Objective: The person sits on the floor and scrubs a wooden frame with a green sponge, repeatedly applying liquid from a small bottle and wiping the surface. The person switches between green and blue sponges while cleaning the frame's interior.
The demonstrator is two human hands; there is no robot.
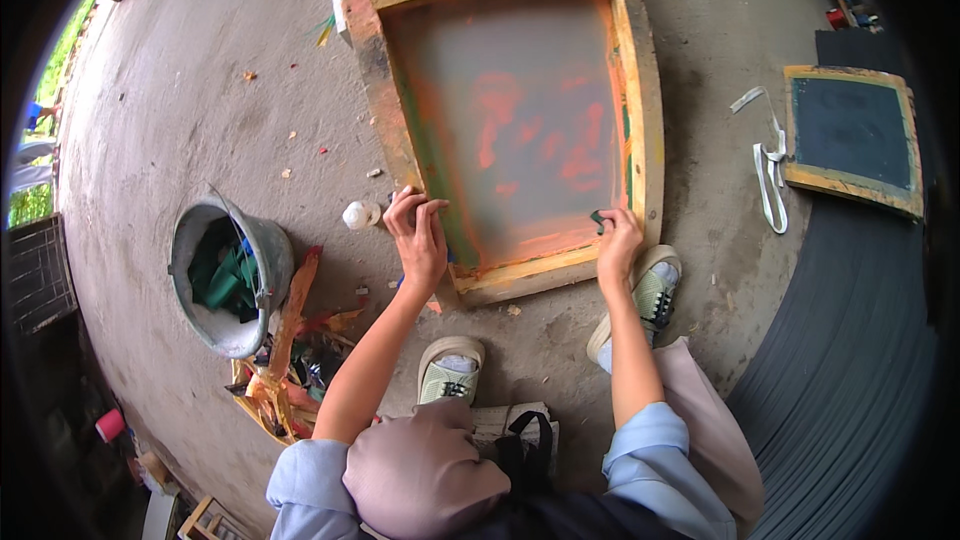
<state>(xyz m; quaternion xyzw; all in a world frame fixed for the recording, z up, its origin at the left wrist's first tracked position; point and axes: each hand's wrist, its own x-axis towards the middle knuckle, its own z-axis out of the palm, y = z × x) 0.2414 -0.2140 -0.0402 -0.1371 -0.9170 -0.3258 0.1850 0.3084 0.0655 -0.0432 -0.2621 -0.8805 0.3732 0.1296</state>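
Note:
In front of me a wooden-framed printing screen (545, 70) lies tilted, its greyish mesh smeared with orange-red colour and its rails stained. My left hand (418, 240) is at the lower part of the left rail, its bent fingers curled over the wood. Near the lower right corner, my right hand (620, 240) pinches a small dark green piece (598, 219) over the mesh edge. That piece is mostly hidden by the fingers, so I cannot tell what it is.
A grey bucket (186, 308) with green pieces stands at left, beside a heap of coloured scraps (285, 380). A small whitish bottle (357, 215) lies near the left rail. At right are a smaller framed screen (855, 135), a white strap (768, 175) and dark ridged sheeting (830, 340).

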